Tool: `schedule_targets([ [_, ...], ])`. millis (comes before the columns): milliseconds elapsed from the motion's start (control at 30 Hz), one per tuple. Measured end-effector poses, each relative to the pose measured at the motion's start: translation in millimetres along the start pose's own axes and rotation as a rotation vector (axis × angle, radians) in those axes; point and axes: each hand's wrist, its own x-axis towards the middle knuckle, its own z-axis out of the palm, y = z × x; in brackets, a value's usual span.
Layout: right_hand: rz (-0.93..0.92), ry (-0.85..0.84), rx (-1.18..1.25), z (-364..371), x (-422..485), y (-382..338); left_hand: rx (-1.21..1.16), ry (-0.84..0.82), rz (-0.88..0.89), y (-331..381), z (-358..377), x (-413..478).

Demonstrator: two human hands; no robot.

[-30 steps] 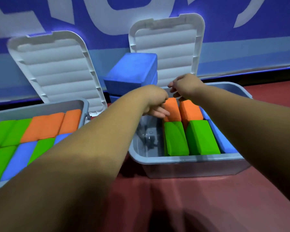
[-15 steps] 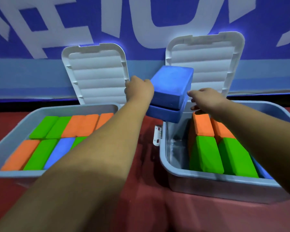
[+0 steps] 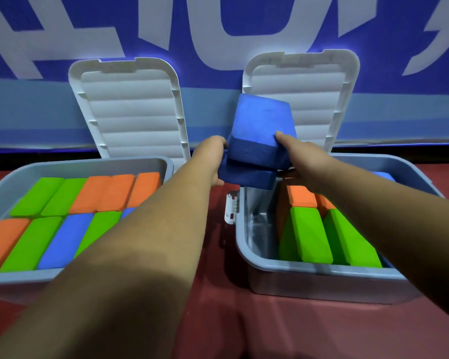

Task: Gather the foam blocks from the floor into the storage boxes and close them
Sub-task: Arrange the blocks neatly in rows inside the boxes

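Two stacked blue foam blocks hang in the air over the far left corner of the right storage box. My left hand grips their left side and my right hand grips their right side, thumb on the upper block. The right box holds upright orange blocks and green blocks, with a bare strip along its left wall. The left storage box is packed with green, orange and blue blocks.
Both white lids, the left lid and the right lid, stand open against the blue wall behind the boxes. A white latch hangs on the right box's left side. Red floor lies between and in front of the boxes.
My left hand went from the right box to the stacked blue blocks and gripped them; my right hand joined. The blocks have lifted and tilted over the right box.
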Motion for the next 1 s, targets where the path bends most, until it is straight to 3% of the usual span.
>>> schedule_targets([
  [433,0.122,-0.002,0.388,-52.5,-7.0,-0.1,0.099,-0.148,-0.151,-5.8,26.3,-4.6],
  [533,0.123,-0.002,0.491,-65.5,-5.1,-2.9,0.106,-0.208,-0.058,15.7,37.2,-20.6],
  [600,0.111,0.021,0.483,-76.2,-3.0,-2.8,0.151,-0.132,0.008,32.6,44.3,-29.3],
  [767,0.079,0.13,0.524,-97.8,-1.8,-3.6,0.48,0.193,0.295,64.5,52.4,-46.8],
  [1000,-0.012,0.326,0.491,-122.3,1.9,1.2,0.951,0.282,0.574,89.0,66.5,-66.2],
])
